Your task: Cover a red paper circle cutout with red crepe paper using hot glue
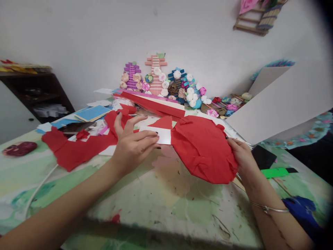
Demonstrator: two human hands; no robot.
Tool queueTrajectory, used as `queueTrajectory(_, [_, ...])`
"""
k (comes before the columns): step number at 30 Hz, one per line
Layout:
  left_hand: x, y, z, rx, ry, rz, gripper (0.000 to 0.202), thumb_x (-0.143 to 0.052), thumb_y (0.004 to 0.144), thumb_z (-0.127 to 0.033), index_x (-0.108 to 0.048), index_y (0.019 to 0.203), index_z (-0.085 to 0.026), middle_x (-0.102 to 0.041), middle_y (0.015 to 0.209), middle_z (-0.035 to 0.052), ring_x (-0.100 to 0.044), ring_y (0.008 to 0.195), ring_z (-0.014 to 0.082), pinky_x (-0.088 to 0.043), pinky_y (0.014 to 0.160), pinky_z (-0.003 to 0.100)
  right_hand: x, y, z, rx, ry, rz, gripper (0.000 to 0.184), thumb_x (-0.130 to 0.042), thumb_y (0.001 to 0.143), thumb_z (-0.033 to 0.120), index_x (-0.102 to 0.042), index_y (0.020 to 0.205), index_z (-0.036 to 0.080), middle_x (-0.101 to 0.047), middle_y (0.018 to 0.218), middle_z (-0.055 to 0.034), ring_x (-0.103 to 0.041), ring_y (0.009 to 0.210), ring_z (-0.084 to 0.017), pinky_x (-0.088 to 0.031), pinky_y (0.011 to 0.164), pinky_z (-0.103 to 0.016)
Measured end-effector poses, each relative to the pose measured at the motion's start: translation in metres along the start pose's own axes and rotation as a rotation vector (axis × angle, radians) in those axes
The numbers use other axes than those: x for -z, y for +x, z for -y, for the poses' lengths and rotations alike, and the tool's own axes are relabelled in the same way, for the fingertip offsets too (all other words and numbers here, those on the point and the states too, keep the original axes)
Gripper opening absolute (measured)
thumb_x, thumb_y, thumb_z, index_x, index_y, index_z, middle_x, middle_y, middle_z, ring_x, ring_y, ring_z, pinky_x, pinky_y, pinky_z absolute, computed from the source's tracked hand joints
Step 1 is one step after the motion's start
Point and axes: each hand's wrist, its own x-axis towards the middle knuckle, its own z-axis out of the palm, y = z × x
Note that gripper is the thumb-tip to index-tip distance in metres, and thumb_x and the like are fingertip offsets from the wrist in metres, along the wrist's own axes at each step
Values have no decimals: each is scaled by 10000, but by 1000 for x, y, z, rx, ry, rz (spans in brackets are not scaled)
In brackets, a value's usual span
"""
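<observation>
W/ R hand (241, 153) we're gripping red-wrapped disc (204, 151) by nearest rim; open L hand (132, 145), thumb up, we're resting on white strip (165, 136), prob. bracing both ends.

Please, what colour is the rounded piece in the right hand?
The rounded piece is red, clearest in the head view.

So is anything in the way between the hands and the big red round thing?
No, nothing I can see. The right hand already grips the red disc at its right edge, and the left hand touches the white strip at its left edge. The red scrap lies off to the left.
</observation>
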Motion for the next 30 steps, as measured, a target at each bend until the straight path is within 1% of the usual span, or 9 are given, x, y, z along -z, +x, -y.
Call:
queueTrajectory(6, [-5, -4, 0, 12, 30, 34, 130, -646, 790, -176, -687, 810, -298, -752, 898, -28, -559, 1158, 345, -189, 1049, 744, -1, -1, 0, 12, -5, -4, 109, -707, 694, 301, -661, 736, 212, -680, 591, 10, -601, 479, -130, -475, 446, -216])
queueTrajectory(9, [-5, -4, 2, -37, 6, 63, 83, -682, 775, -253, -676, 841, -304, -749, 914, -19, -561, 1156, 350, -172, 1070, 725, -1, -2, 1, 11, -6, -11, 98, -700, 698, 297, -667, 732, 211, -681, 587, 8, -599, 471, -127, -478, 443, -213])
queueTrajectory(11, [-5, -5, 4, -99, 14, 96, 126, -705, 765, -323, -668, 885, -309, -747, 957, -19, -550, 1170, 362, -155, 1072, 729, 0, -1, 1, 12, -6, -11, 89, -691, 701, 294, -672, 728, 211, -683, 588, 6, -606, 479, -128, -481, 446, -209])
queueTrajectory(12, [-5, -6, 6, -123, 21, 104, 141, -708, 764, -329, -665, 897, -313, -746, 967, -21, -549, 1173, 361, -150, 1072, 729, 0, -1, 1, 12, -9, -10, 86, -690, 700, 290, -675, 728, 210, -684, 589, 5, -608, 483, -129, -479, 443, -207])
queueTrajectory(14, [-6, -7, 8, -133, 32, 100, 131, -695, 780, -275, -663, 898, -322, -748, 957, -32, -565, 1160, 339, -158, 1074, 721, 2, 1, 1, 9, -20, -4, 87, -697, 693, 283, -679, 726, 205, -683, 585, 4, -608, 479, -130, -469, 429, -202])
queueTrajectory(17, [-6, -7, 11, -92, 15, 78, 147, -666, 806, -213, -670, 884, -338, -751, 923, -50, -594, 1119, 296, -200, 1077, 698, 5, 3, 0, -3, -34, 7, 108, -715, 682, 288, -680, 730, 199, -677, 576, 7, -601, 467, -131, -461, 416, -204])
queueTrajectory(22, [-6, -4, 13, -50, -47, 66, 89, -661, 831, -281, -689, 882, -347, -755, 922, -53, -593, 1119, 284, -264, 1057, 676, 9, 7, -2, -14, -28, 14, 115, -715, 687, 303, -673, 720, 201, -683, 598, 4, -612, 492, -139, -474, 434, -218])
queueTrajectory(26, [-7, -5, 17, -46, -73, 121, 139, -624, 859, -258, -693, 907, -368, -758, 930, -46, -589, 1130, 283, -250, 1051, 679, 10, 9, -3, -34, -24, -6, 89, -711, 688, 283, -677, 711, 205, -686, 596, 3, -610, 492, -134, -479, 438, -215])
queueTrajectory(30, [-2, -7, 23, -131, -75, 170, 238, -588, 868, -178, -670, 978, -372, -751, 985, -56, -576, 1158, 271, -239, 1068, 663, 11, 11, -2, -54, -35, -22, 68, -699, 684, 267, -678, 675, 203, -687, 592, -7, -613, 491, -142, -488, 429, -224])
